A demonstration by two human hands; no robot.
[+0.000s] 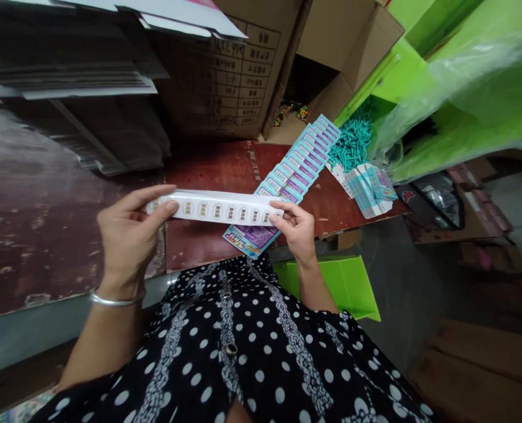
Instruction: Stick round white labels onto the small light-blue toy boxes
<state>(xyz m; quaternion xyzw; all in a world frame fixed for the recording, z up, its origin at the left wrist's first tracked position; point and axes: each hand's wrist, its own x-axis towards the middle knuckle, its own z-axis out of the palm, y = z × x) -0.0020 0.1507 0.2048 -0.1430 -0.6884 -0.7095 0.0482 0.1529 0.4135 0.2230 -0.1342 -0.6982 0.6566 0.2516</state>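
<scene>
- The label strip [216,208] is a long, narrow band of smooth white backing, slightly glossy, with a single row of round labels bearing dark and gold-brown characters.
- It is held up in front of the person, over the near part of the counter [199,167], whose red-brown top is scuffed and worn.
- The left hand [128,235], a silver bangle [117,301] at its wrist, pinches the left end between thumb and fingers.
- The right hand [299,230] pinches the right end the same way; the fingers of both hands are closed narrowly on the strip.
- Its long axis runs left to right across the person's front, the right end slightly lower in view; the printed face is turned toward the person.
- Behind it, glossy teal-and-purple cards [298,161] overlap in a slanting row; the strip hides part of the lower cards.
- Beyond the cards' upper right lies a heap of thin teal plastic pieces [353,141], with small printed boxes [369,189] just below.
- A brown cardboard box [252,76] stands at the back, and flat cardboard [93,100] is piled on the left.
- Clear plastic sheeting [458,88] drapes at the upper right; a bright green tub [351,285] sits below the counter's edge.
</scene>
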